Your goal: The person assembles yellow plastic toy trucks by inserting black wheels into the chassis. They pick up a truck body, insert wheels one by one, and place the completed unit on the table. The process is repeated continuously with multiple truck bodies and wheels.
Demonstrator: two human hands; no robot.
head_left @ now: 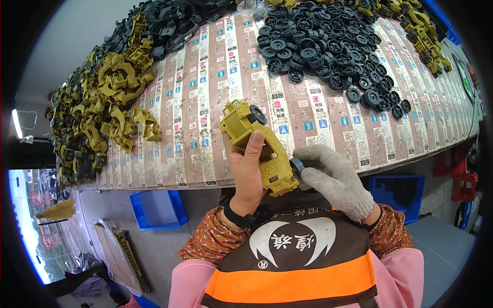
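Note:
My bare left hand (245, 167) grips a yellow-olive plastic toy truck body (277, 172), thumb across its side, held up in front of my apron. One black wheel (257, 114) sits on the truck's far end. My right hand (336, 177), in a pale knitted glove, pinches a dark wheel (297, 165) between thumb and fingers against the truck's near end. Whether that wheel is seated on the axle I cannot tell. Beyond my hands, many loose black wheels (328, 43) lie heaped on the table.
The table (179, 128) has a printed, striped cover. Yellow truck parts (120, 77) pile up at the left, with dark parts (154, 25) behind them. More yellow parts (426, 38) lie far right. Blue crates (158, 209) stand below the table edge, and red stools (465, 182) stand at the right.

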